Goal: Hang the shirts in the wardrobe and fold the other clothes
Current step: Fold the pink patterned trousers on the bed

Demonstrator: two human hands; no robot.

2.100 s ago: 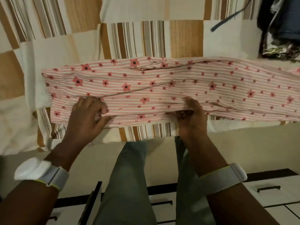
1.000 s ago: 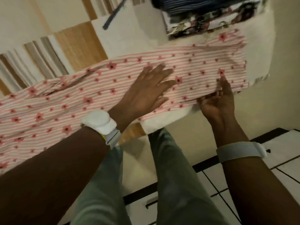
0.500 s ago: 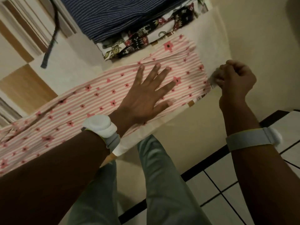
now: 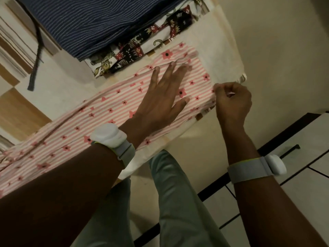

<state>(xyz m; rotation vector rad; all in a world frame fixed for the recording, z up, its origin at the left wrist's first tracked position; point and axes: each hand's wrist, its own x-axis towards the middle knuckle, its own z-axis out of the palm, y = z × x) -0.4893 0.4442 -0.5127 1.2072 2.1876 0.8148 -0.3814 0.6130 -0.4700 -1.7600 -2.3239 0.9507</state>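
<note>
Where we face the bed:
Garment: pink striped floral garment [image 4: 110, 111] lies flat, lower left to centre right.
Left hand [image 4: 160, 104]: our fingers spread, pressing it flat.
Right hand [image 4: 231, 102]: our grip pinches its end edge.
Stack: folded clothes [image 4: 99, 32], top centre.

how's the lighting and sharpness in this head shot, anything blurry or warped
Head view: dim, warm light; the forearms go nearly black at the bottom. The left hand, flat on the pink striped garment, is fairly sharp; the right hand pinching its end is slightly soft. Wide-angle lens tilts the bed edge and floor lines. No glare.
</note>
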